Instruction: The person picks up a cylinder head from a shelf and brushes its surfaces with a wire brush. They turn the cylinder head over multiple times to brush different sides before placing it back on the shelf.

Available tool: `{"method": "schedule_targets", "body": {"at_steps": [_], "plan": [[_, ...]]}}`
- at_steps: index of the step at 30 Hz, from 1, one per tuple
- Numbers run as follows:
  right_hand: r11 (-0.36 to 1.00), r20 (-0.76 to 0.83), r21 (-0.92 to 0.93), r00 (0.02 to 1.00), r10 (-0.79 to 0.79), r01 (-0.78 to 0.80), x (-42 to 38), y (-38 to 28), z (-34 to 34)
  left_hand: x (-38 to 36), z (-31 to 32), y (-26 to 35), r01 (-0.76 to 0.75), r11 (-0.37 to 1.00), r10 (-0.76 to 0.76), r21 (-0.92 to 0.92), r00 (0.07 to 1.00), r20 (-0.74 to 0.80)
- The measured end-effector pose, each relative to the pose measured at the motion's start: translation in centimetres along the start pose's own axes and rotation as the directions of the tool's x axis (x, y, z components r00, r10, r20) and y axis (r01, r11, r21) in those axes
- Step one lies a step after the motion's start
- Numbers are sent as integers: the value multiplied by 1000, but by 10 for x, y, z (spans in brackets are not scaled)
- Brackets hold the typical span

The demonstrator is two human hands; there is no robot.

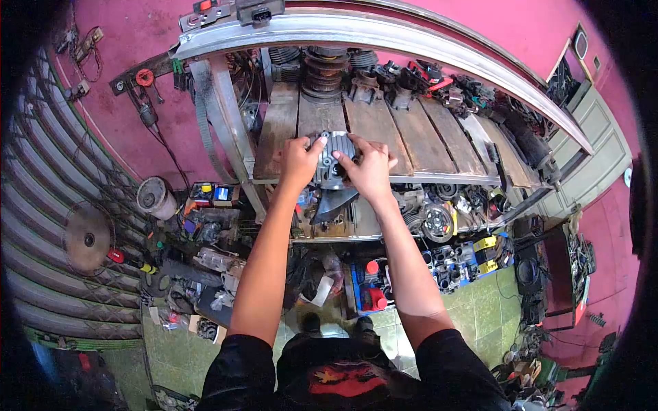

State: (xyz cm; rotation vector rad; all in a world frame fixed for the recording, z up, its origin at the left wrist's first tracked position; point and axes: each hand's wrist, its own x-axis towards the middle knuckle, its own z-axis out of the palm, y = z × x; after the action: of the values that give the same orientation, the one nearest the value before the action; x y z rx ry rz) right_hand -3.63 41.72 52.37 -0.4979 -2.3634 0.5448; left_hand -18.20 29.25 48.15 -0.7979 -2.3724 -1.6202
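Observation:
A grey metal cylinder head [336,145] with cooling fins and bolt holes is held up at the front edge of the wooden shelf [391,140]. My left hand [297,162] grips its left side, thumb on the near face. On the opposite side my right hand [372,168] is closed round it, with the thumb across the face close to a dark round opening. Most of the fingers behind the part are hidden. Just below it, a dark curved panel [334,204] sticks out from the lower level.
A stack of finned cylinders [324,72] stands at the back of the shelf, with more engine parts to its right. A metal rail [370,29] crosses overhead. Crates of parts, including a blue crate [354,288], sit low in front. At left are a bucket [156,198] and a fan [89,238].

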Motion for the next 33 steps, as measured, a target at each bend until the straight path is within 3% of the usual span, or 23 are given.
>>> {"method": "schedule_targets", "body": {"at_steps": [1, 2, 6, 8, 9, 10, 11, 13, 14, 21, 26, 33], "plan": [[1000, 14, -14, 1000, -20, 20, 3, 1, 1, 5, 3, -1, 54, 999, -54, -1, 997, 47], [997, -3, -47, 998, -66, 66, 4, 2, 2, 6, 8, 2, 1, 998, 3, 55, 997, -71], [996, 68, -48, 995, -76, 79, 11, 5, 2, 18, 6, 8, 2, 988, 12, 154, 996, -89], [997, 69, -9, 994, -81, 82, 11, 6, 3, 22, -1, 8, 31, 914, -26, 404, 999, -19], [996, 69, -7, 994, -85, 85, 9, 7, 6, 18, -8, 17, 33, 914, -26, 405, 999, -23], [994, 30, -4, 994, -105, 105, 7, 10, 9, 10, -16, 25, -155, 901, 213, 406, 972, -102], [992, -11, 0, 992, -125, 125, 5, 11, 12, 1, -24, 34, -334, 842, 439, 424, 881, -177], [993, 26, 0, 993, -115, 115, 4, 14, 12, -11, -32, 40, -521, 769, 547, 371, 836, 41], [987, 16, 6, 987, -158, 158, 4, 19, 13, -16, -32, 36, -544, 734, 531, 406, 833, 156], [899, 219, 92, 872, -437, 428, 23, 49, -13, -15, -45, 21, -599, 686, 509, 413, 801, 315], [840, 174, 107, 822, -542, 531, 31, 61, -6, -11, -45, 11, -659, 631, 585, 409, 751, 307], [818, 126, 57, 809, -574, 572, 32, 66, -2, -7, -41, 4, -698, 601, 644, 389, 711, 282]]}}
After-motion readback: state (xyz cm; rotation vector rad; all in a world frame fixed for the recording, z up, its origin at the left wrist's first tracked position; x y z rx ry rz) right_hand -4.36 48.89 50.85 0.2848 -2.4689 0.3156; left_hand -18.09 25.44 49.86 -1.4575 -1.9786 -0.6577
